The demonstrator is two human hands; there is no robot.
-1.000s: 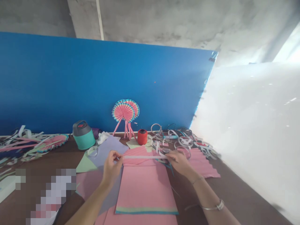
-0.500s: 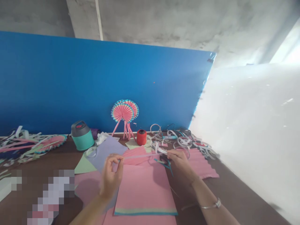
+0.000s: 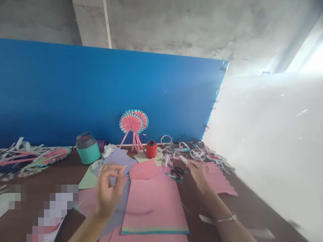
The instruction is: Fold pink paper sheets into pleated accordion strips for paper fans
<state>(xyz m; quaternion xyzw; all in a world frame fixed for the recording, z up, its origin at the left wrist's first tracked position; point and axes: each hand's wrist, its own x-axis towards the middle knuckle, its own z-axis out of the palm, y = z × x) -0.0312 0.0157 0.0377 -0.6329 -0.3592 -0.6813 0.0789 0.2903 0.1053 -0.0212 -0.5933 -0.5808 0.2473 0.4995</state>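
Note:
My left hand (image 3: 110,188) is raised left of the stacked pink paper sheet (image 3: 155,201), thumb and forefinger pinched on a thin pale strip (image 3: 125,167), of which only a small end shows. The sheet has a yellow and blue band along its near edge. My right hand (image 3: 198,174) is closed on a white strip (image 3: 183,159) standing out past its fingertips. Left of that hand lie black-handled scissors (image 3: 178,171) and narrow blue paper offcuts (image 3: 182,183). Another white strip (image 3: 207,219) hangs blurred by my right wrist.
Finished pink pleated fans (image 3: 131,123) lean on the blue partition (image 3: 161,84). A red thread spool (image 3: 151,150) and a teal pot (image 3: 88,151) stand before it. Pleated pink paper (image 3: 218,178) lies right; tangled strips (image 3: 198,154) and another fan (image 3: 57,155) lie along the back.
The thin strip that stretched between both hands no longer spans them. My left hand has moved left and nearer; my right hand has shifted slightly right, uncovering the scissors.

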